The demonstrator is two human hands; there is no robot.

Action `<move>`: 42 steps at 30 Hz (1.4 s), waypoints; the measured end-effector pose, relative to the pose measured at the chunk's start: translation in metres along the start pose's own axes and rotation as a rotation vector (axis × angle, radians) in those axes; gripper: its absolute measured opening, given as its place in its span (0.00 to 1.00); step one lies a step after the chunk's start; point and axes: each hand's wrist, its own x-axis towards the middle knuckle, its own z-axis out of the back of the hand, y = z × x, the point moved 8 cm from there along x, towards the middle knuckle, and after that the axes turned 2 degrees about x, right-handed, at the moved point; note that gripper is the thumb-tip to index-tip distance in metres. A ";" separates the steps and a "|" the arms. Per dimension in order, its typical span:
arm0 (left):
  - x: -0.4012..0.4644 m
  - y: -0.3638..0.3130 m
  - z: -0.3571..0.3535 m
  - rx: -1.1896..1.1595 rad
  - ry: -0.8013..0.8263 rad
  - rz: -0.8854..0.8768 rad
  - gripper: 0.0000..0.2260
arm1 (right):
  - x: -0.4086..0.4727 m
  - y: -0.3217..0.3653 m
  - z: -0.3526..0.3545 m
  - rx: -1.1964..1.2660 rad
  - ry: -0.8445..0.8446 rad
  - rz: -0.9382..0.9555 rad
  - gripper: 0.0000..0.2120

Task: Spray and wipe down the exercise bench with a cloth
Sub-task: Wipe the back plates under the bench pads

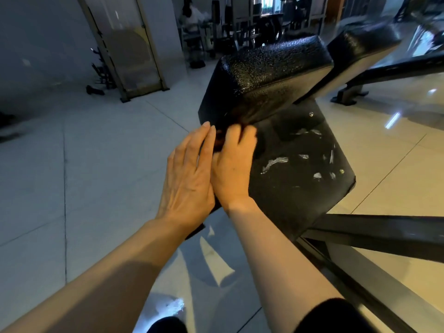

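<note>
Gym floor of pale glossy tiles, seen from head height looking down. Beyond, dim racks and machines along the back wall, with a seated person in white far off.

Nearest and largest, a black exercise bench running from lower centre toward the upper right. Flat seat pad lowest, textured vinyl, streaked with pale wet patches, probably spray not yet wiped away. Above it, a raised backrest pad tilted up, glinting as if damp. Dark steel frame bars reaching out to the right beneath the seat. A second black pad just behind, upper right.

Two bare forearms entering from the bottom edge, meeting at the left edge of the seat pad, just below the backrest.

Left hand flat, fingers straight and held together, laid against the pad's left side, likely bracing or pressing.

Right hand touching the left, fingers curled over and slightly blurred, apparently bunched around something dark reddish-brown peeking out between the two hands. Possibly the cloth, though too hidden and blurred to be sure. Grip suggests working into the seam where seat meets backrest.

No spray bottle in sight.

Judged from the remaining streaks, wiping of the seat only partly finished.
</note>
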 end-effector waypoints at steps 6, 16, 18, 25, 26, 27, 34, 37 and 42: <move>0.001 -0.004 -0.001 -0.027 -0.002 -0.017 0.31 | -0.015 -0.007 0.068 0.250 -0.525 -0.061 0.21; -0.001 -0.003 -0.010 0.000 0.062 0.025 0.38 | -0.014 -0.046 0.010 0.104 0.026 -0.231 0.16; 0.002 -0.007 -0.008 0.005 0.041 -0.001 0.38 | -0.009 -0.034 0.060 0.224 -0.416 -0.215 0.16; 0.008 -0.011 -0.011 -0.014 -0.012 -0.016 0.34 | 0.024 -0.014 0.026 0.102 -0.172 -0.053 0.15; 0.008 -0.013 -0.011 -0.006 -0.016 -0.018 0.35 | 0.020 -0.029 0.015 0.101 -0.033 -0.143 0.13; 0.009 -0.016 -0.010 -0.004 -0.026 -0.020 0.34 | 0.015 -0.045 0.012 0.119 0.033 -0.242 0.12; 0.013 -0.026 -0.013 -0.051 -0.104 -0.100 0.31 | 0.034 -0.014 0.063 0.173 -0.450 0.024 0.21; 0.017 -0.029 -0.016 -0.056 -0.095 -0.100 0.31 | 0.034 -0.051 0.015 0.129 -0.006 -0.172 0.15; 0.024 -0.036 -0.022 -0.052 -0.101 -0.140 0.33 | 0.033 -0.060 0.077 0.259 -0.534 -0.222 0.17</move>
